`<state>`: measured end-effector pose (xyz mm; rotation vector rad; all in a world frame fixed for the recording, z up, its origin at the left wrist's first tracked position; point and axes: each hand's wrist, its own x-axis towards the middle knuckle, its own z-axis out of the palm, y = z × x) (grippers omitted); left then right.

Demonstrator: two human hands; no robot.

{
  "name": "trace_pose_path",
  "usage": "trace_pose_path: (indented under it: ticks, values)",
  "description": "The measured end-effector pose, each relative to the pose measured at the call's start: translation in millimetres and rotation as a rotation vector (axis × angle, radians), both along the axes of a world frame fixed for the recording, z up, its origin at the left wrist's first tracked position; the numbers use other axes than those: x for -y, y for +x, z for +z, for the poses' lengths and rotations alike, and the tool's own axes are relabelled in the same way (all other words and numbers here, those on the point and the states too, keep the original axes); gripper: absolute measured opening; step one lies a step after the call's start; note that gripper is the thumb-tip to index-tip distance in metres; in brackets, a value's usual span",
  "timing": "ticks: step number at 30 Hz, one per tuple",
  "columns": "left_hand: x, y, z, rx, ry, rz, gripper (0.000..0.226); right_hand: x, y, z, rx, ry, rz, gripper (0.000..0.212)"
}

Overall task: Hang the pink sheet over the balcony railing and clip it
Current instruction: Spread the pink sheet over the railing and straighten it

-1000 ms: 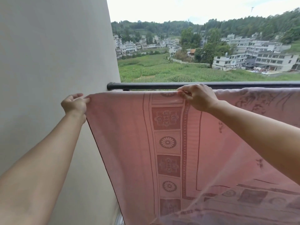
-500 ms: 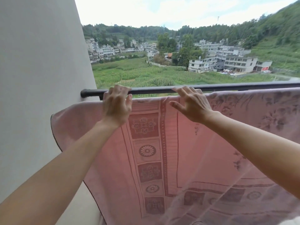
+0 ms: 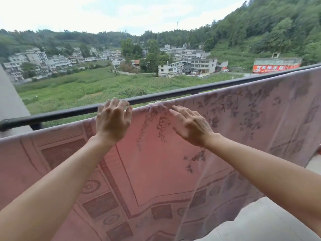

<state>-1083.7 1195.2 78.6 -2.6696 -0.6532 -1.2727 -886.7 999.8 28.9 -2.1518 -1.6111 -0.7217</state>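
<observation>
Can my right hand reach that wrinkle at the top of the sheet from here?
Probably yes. The right hand is open, its fingertips right beside the wrinkle in the sheet, nothing between them.

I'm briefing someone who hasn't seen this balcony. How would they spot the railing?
Across the picture's middle, between the green field and the pink sheet, one long bar rises toward the right: the railing. It is dark, smooth and plain, unlike the pale, patterned top edge of the sheet just below it.
</observation>
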Motion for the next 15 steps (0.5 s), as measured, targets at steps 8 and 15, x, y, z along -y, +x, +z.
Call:
trace_pose_path:
  ticks: [8,15]
  values:
    - [143.3,183.1,2.6,-0.008,0.028,-0.215,0.021,205.5,146.4,-26.3,-0.122,-0.067,-0.384,0.044]
    - [292.0,347.2,-21.0,-0.084,-0.004,-0.418,0.022,390.9,268.0,-45.2,-0.321,-0.045,-0.669,0.042]
